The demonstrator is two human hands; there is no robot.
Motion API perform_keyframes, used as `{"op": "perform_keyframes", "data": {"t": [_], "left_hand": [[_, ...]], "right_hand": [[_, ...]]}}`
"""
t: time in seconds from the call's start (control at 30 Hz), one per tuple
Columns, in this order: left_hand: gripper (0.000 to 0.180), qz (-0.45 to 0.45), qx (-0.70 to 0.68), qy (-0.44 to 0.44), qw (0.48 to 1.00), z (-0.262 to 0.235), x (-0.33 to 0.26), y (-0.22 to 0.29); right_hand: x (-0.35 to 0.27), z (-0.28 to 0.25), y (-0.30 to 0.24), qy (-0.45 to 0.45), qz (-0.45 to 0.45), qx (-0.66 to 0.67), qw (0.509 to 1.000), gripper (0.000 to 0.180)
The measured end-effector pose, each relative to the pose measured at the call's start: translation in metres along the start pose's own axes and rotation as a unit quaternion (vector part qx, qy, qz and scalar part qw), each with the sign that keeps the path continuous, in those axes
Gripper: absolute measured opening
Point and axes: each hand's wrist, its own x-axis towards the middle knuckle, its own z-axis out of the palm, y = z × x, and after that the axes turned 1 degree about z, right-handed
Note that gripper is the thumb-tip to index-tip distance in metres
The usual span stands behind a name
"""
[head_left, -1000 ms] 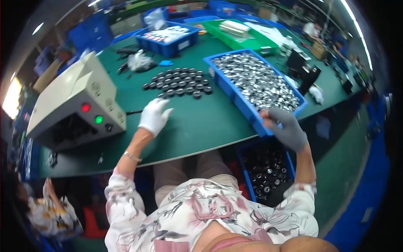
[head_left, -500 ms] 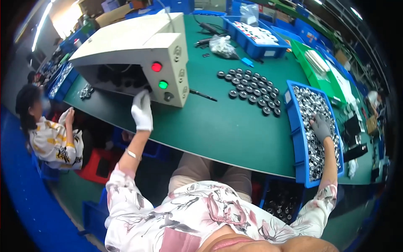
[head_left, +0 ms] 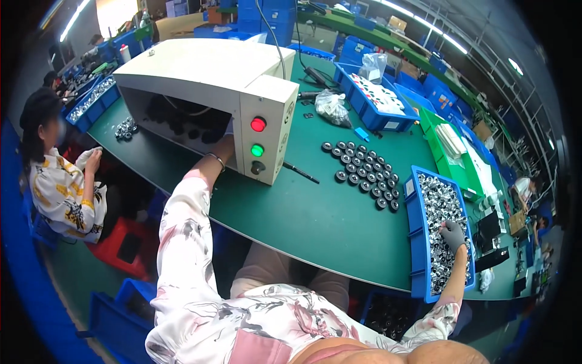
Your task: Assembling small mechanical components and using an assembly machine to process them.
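A clear plastic bag (head_left: 331, 107) lies on the green counter (head_left: 315, 224) well beyond the right hand (head_left: 453, 235), beside a blue bin (head_left: 388, 124) bearing a white label. That gloved hand rests, fingers curled, on the small metal parts (head_left: 441, 212) in a blue tray (head_left: 417, 242). Half a second ago the left hand (head_left: 225, 141) was outside the cream machine (head_left: 206, 91); now it reaches into the machine's dark opening, its grip hidden. Black round parts (head_left: 364, 173) sit in rows between the hands.

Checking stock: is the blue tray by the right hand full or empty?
Full: blue tray is heaped with small silvery parts; gloved right hand rests on them.
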Motion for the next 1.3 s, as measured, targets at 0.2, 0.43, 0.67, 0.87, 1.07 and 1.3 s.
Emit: {"op": "perform_keyframes", "data": {"t": [0.2, 0.43, 0.67, 0.87, 1.07, 1.3], "left_hand": [[0.026, 0.005, -0.002, -0.013, 1.0, -0.003, -0.002, 0.0], [0.03, 0.017, -0.029, 0.009, 0.999, -0.008, -0.001, 0.014], [0.041, -0.088, -0.077, 0.137, 0.984, -0.064, -0.065, 0.069], [0.044, -0.222, -0.384, 0.142, 0.885, -0.102, -0.161, 0.158], [0.047, -0.264, -0.722, 0.083, 0.635, -0.087, -0.186, 0.223], [0.047, -0.263, -0.82, 0.025, 0.508, -0.054, -0.178, 0.253]], "right_hand": [[-0.002, -0.004, -0.006, -0.008, 0.016, -0.042, 0.999, 0.019], [-0.017, -0.007, -0.022, 0.031, -0.021, 0.027, 0.999, 0.02], [-0.016, -0.004, -0.023, 0.016, -0.049, 0.057, 0.997, 0.019], [-0.013, -0.002, -0.019, 0.019, -0.027, 0.036, 0.999, 0.023], [-0.01, 0.002, -0.012, 0.013, -0.017, 0.043, 0.999, 0.029], [-0.013, 0.002, -0.016, 0.028, -0.032, 0.045, 0.998, 0.027]]}}
